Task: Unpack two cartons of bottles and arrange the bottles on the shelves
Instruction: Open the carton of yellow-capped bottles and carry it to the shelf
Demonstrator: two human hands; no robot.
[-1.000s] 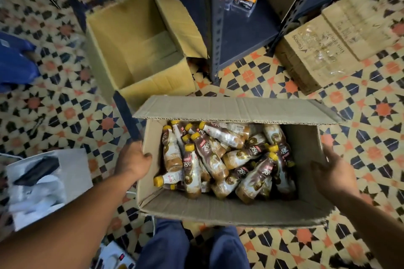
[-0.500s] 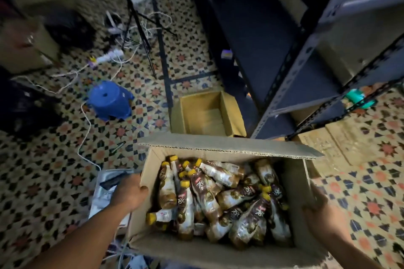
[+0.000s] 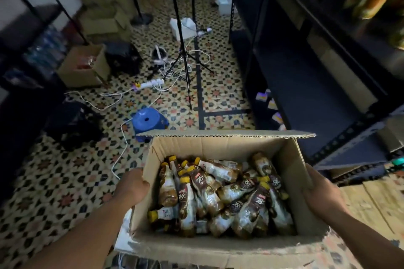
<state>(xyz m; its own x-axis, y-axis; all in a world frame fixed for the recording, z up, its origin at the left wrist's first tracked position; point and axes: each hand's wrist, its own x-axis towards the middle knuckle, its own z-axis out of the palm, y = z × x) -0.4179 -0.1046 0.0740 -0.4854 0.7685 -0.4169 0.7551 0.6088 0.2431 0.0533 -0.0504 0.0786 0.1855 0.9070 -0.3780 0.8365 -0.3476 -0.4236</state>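
My left grip (image 3: 133, 188) and right grip (image 3: 321, 194) clasped the carton (image 3: 218, 148) sides; sliding loose bottles (image 3: 190, 201) could tip it

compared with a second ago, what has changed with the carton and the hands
The carton of bottles has been lifted up from the floor, and the view has swung up toward the blue stool. Unchanged: left hand and right hand grip its side walls, bottles lie jumbled inside, none taken out.

Head-worn camera, facing forward-down, carton (image 3: 218, 148) close
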